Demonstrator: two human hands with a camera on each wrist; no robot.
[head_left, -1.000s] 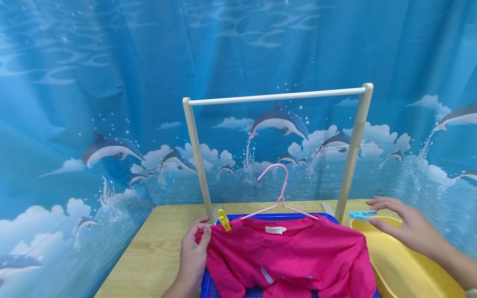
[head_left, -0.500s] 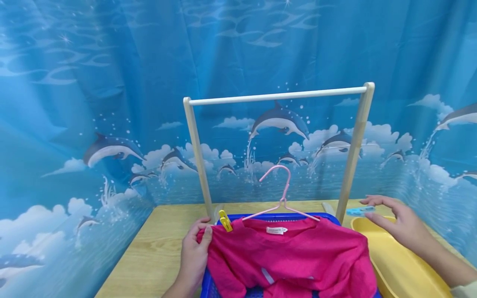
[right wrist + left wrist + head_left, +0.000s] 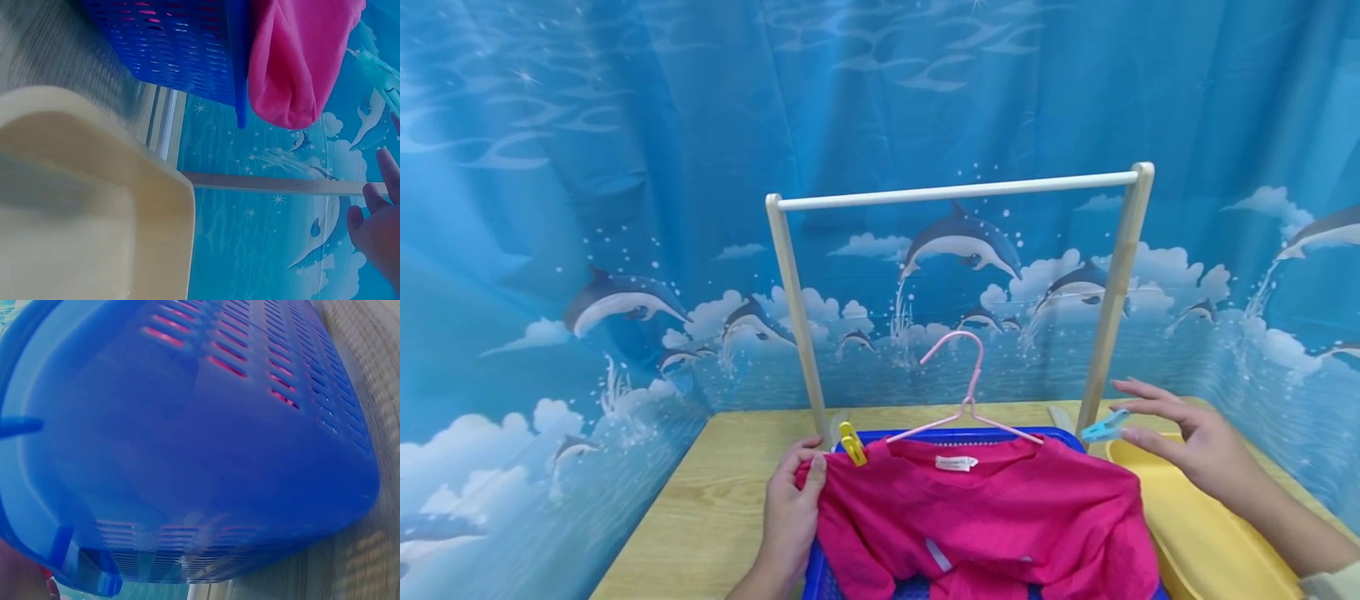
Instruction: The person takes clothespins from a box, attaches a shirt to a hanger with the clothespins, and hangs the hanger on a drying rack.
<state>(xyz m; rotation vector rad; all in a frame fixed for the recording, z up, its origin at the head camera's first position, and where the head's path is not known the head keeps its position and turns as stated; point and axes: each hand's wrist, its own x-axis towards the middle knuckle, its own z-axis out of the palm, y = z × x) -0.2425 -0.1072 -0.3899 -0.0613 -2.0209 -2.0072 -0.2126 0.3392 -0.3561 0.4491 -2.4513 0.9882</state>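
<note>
A bright pink shirt (image 3: 1000,508) lies spread over a blue basket (image 3: 835,575), with a pink wire hanger (image 3: 973,392) through its neckline. My left hand (image 3: 793,500) pinches the shirt's left shoulder between thumb and fingers. Close to that hand, a yellow clothespin (image 3: 852,443) is clipped at the shoulder near the hanger's left end. To the right of the shirt, my right hand (image 3: 1191,442) pinches a light-blue clothespin (image 3: 1105,427) in the air, apart from the fabric. In the right wrist view the light-blue clothespin (image 3: 381,76) is partly cut off by the frame edge.
Behind the basket a wooden rack with a white crossbar (image 3: 958,191) stands on the wood-grain table (image 3: 700,492). A yellow tub (image 3: 1210,533) sits to the basket's right, under my right forearm. A dolphin-print curtain (image 3: 880,100) surrounds the table.
My right hand has moved left toward the shirt, and the light-blue clothespin has tilted, its near end now lower. My left hand keeps its hold on the shoulder.
</note>
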